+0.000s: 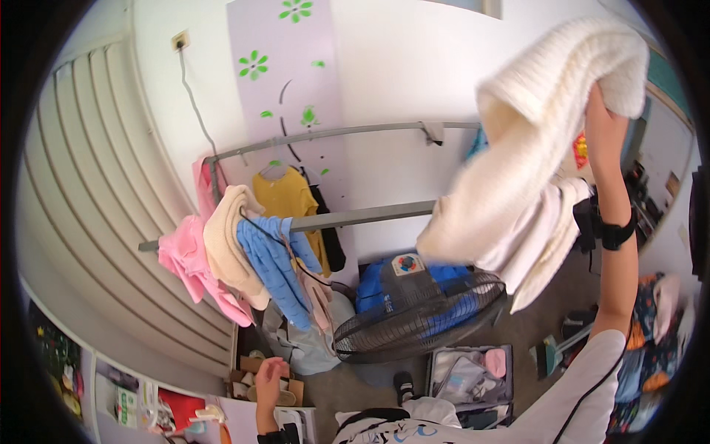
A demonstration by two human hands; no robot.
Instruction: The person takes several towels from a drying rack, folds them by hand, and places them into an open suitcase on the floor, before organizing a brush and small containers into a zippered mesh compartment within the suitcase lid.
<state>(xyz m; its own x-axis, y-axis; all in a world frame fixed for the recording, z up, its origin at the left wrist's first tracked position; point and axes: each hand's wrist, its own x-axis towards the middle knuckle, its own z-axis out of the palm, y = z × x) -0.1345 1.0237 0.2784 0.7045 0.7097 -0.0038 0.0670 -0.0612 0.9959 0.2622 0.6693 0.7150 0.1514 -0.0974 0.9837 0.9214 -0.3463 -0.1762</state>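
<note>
High on the right, a cream knitted sweater (510, 170) hangs from my right hand (605, 122), whose fingers are closed and partly covered by the cloth. The sweater drapes downward and looks slightly blurred. Behind it, pale garments (543, 229) hang at the right end of the grey rail (370, 214). Low in the view, my left hand (270, 383) is loosely curled and holds nothing. It is nearest to a cardboard box (294, 392) of small items. Pink (191, 255), beige (235, 244) and blue (274, 259) clothes hang over the rail's left end.
A black-caged fan (421, 318) stands below the rail, with a blue bag (451, 281) behind it. A yellow shirt (288, 194) hangs by the wall. An open case (473, 374) lies on the floor near a broom (551, 355). Piled clothes (651, 333) are at right.
</note>
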